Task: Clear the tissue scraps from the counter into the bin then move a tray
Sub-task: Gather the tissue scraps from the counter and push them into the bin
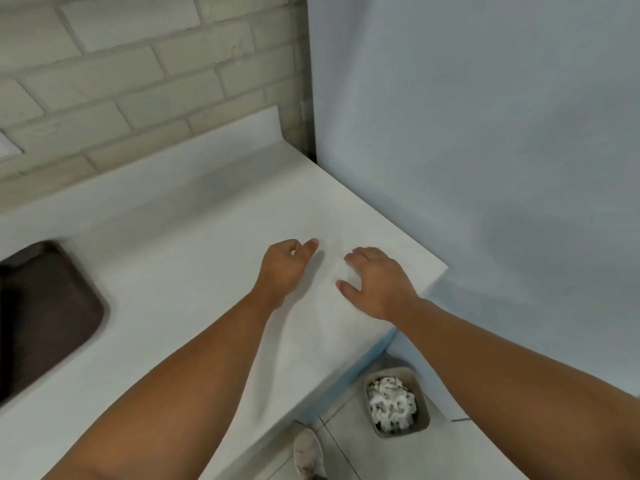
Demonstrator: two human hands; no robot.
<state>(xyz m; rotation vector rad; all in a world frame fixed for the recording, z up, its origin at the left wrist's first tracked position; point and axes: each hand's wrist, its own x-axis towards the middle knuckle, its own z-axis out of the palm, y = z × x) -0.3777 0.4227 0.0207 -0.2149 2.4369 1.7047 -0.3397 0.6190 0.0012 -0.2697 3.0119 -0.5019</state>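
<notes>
Two hands over white counter (173,258), my left hand (285,263) curled, contents unclear, right hand (379,284) loosely spread, brick wall (138,67), bin (424,407) below.

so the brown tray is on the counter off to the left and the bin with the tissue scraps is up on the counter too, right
Not quite. The bin with the tissue scraps stands on the floor below the counter's right end, as the head view shows. The brown tray is on the counter off to the left.
</notes>
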